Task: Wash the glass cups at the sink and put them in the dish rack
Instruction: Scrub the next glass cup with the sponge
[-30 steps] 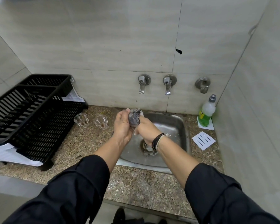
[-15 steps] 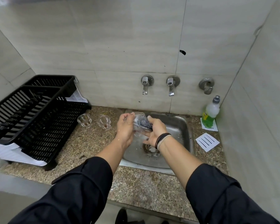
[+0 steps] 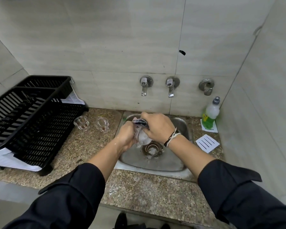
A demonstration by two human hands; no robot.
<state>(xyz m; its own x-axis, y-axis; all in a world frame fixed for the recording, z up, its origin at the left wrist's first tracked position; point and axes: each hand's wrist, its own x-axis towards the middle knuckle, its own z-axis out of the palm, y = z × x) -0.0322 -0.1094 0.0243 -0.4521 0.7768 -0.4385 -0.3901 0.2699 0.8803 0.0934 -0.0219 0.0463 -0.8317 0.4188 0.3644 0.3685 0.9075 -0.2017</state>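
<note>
Over the steel sink (image 3: 180, 164), the left hand (image 3: 125, 138) grips a soapy glass cup (image 3: 141, 138) from the left while the right hand (image 3: 157, 128) curls over a dark scrubber (image 3: 139, 122) pressed at its far end. Two more glass cups (image 3: 81, 122) (image 3: 102, 124) stand on the granite counter (image 3: 139, 192) (between sink and rack), just right of the black dish rack (image 3: 31, 116). A green soap bottle (image 3: 210, 114) stands at far right.

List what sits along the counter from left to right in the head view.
Black dish rack → two glass cups → sink with both hands over it → green soap bottle.
</note>
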